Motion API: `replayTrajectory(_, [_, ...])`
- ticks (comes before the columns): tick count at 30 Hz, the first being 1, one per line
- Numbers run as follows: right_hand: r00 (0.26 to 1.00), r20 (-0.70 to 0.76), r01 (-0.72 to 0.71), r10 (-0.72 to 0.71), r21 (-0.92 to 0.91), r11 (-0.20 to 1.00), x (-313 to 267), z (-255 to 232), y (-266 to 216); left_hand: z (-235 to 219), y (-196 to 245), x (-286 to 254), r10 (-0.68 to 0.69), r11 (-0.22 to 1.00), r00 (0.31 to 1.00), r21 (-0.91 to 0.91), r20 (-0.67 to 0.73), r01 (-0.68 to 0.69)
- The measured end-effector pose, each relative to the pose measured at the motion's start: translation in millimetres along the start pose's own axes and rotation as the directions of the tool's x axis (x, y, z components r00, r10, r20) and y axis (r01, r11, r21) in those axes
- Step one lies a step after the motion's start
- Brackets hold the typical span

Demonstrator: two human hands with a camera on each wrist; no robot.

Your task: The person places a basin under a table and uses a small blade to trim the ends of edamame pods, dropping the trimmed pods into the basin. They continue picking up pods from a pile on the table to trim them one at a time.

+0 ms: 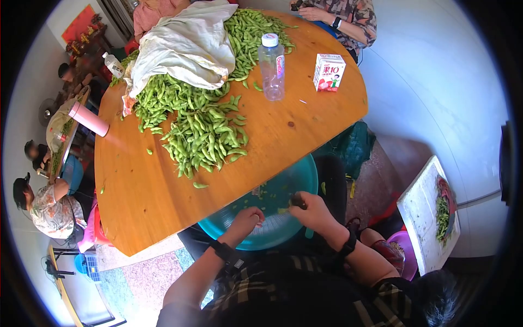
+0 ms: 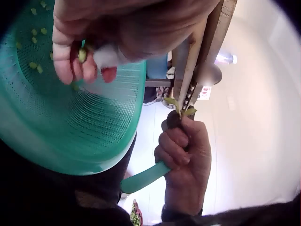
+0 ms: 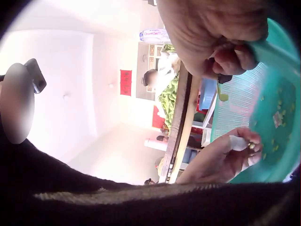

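Observation:
My left hand (image 1: 246, 226) is over a turquoise basin (image 1: 313, 177), its thumb wrapped in white. Its curled fingers hold small green soybeans (image 2: 82, 55). At the basin's right side, my right hand (image 1: 318, 213) pinches a split soybean pod (image 2: 178, 106) by dark-covered fingertips (image 2: 174, 118). A turquoise handle (image 2: 146, 178) with a rounded end sticks out of the same fist; the rest of that tool is hidden in the hand. Loose shelled beans (image 3: 277, 117) lie scattered over the basin's bottom.
Soybean pods (image 1: 204, 139) are heaped on the wooden table (image 1: 294, 128), partly under a white cloth (image 1: 182, 46). A clear bottle (image 1: 272, 71), a juice carton (image 1: 329, 72) and a pink tumbler (image 1: 89, 119) stand there. A foam board (image 1: 419, 210) leans at right. Other people sit around.

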State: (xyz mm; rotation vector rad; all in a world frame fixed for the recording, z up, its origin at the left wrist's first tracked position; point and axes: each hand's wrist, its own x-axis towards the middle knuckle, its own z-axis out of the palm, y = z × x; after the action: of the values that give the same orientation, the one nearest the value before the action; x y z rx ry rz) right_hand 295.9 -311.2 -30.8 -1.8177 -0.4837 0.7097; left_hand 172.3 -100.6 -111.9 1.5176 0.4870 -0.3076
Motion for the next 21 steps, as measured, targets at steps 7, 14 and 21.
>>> replayTrajectory(7, [0.983,-0.135,0.116,-0.122,-0.048,0.992,4,-6,11,5,34,-23,0.158,0.933,0.987,0.333,-0.031,-0.139])
replayTrajectory(14, [0.888,-0.452,-0.068,-0.088,-0.319,0.945,-5,-107,36,-12,101,-105,0.487,0.723,0.843,0.647,-0.229,-0.242])
replayTrajectory(21, [0.969,-0.236,0.031,-0.073,-0.18,0.983,-13,-72,-37,-68,130,-81,0.807,0.405,0.49,0.913,-0.33,-0.051])
